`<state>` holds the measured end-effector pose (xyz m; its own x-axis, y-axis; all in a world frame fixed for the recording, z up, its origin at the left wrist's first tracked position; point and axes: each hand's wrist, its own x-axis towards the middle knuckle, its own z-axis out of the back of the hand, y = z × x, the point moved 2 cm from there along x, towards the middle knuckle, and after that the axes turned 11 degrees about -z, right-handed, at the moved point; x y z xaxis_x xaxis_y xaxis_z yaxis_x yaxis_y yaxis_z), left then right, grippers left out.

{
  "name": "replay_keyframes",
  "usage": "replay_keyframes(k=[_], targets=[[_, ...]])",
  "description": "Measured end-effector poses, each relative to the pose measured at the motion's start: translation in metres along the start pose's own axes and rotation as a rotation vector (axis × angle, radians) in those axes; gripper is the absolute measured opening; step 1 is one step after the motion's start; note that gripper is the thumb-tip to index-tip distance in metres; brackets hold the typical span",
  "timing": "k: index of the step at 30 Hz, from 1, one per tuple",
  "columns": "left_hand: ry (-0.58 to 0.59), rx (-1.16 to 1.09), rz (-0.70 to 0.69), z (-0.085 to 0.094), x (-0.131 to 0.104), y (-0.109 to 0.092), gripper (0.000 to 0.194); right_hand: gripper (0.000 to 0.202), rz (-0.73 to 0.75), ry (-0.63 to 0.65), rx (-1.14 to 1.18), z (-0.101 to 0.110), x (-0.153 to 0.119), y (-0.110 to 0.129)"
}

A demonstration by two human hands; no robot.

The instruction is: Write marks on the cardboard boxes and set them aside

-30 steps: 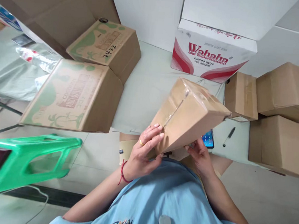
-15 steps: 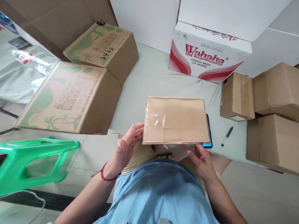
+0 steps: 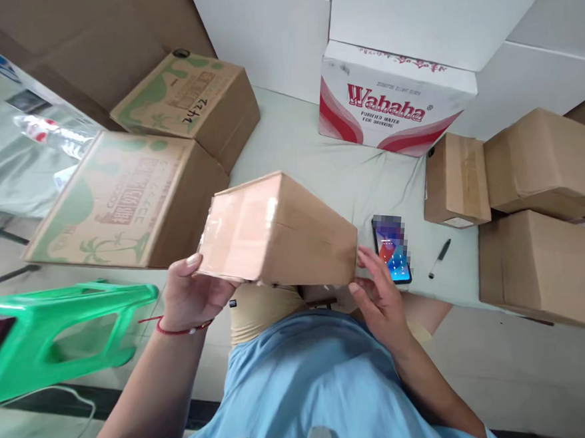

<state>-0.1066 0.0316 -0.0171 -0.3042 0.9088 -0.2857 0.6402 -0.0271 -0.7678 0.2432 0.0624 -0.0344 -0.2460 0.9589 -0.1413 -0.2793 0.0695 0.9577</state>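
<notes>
A brown cardboard box [image 3: 311, 237] with clear tape over one end is held up above the table's front edge, turned so one corner faces me. My left hand [image 3: 194, 295] grips its lower left end, thumb on the near side and the other fingers underneath, partly hidden. At the box's right end is my right hand [image 3: 380, 295], with fingers stretched and apart. Its fingertips are at the edge; whether they press on it I cannot tell. Just right of the box lies a phone [image 3: 395, 253] with its screen lit.
A black pen [image 3: 440, 258] lies right of the phone. Several brown boxes [image 3: 540, 263] stand at the right, a white-and-red Wahaha carton [image 3: 395, 103] at the back. Two green-printed cartons [image 3: 118, 200] stand left. A green plastic stool [image 3: 64, 336] is at the lower left.
The box has turned and shifted left, showing its taped end and a long side. My left hand has moved left and taken its lower end. My right hand has come from beneath to its right end.
</notes>
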Motion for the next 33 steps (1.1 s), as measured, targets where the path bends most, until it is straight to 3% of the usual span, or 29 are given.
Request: replay_keyframes(k=[2,4,6,8,12,17,20,24,29,33], targets=[[-0.008,-0.032,-0.047,-0.005,0.001,0.002,0.044,0.080,-0.124,0.001,0.118,-0.005,0.006,-0.009],[-0.016,-0.040,-0.081,-0.012,0.001,0.006,0.040,0.095,-0.214,0.130,0.248,-0.011,0.011,-0.015],[-0.020,-0.055,-0.082,-0.018,0.002,0.010,0.039,0.098,-0.259,0.237,0.339,-0.014,0.014,-0.016],[-0.023,-0.081,-0.067,-0.021,0.005,0.010,0.038,0.096,-0.259,0.250,0.374,-0.014,0.013,-0.010],[-0.008,-0.086,0.037,-0.027,0.012,0.007,0.035,0.086,-0.167,0.205,0.323,-0.008,0.007,0.009],[0.003,-0.125,0.260,-0.034,0.018,0.019,0.043,0.080,0.052,0.049,-0.038,0.000,-0.001,0.030],[0.002,-0.149,0.312,-0.029,0.022,0.032,0.037,0.084,0.182,-0.020,-0.261,-0.002,-0.005,0.040],[0.031,-0.176,0.390,-0.015,0.025,0.047,0.041,0.094,0.269,0.011,-0.413,-0.010,-0.010,0.045],[-0.015,-0.135,0.385,-0.008,0.024,0.048,0.044,0.093,0.345,0.030,-0.420,-0.018,-0.016,0.048],[0.009,-0.078,0.251,-0.009,0.019,0.046,0.045,0.073,0.243,0.030,-0.144,-0.016,-0.016,0.042]])
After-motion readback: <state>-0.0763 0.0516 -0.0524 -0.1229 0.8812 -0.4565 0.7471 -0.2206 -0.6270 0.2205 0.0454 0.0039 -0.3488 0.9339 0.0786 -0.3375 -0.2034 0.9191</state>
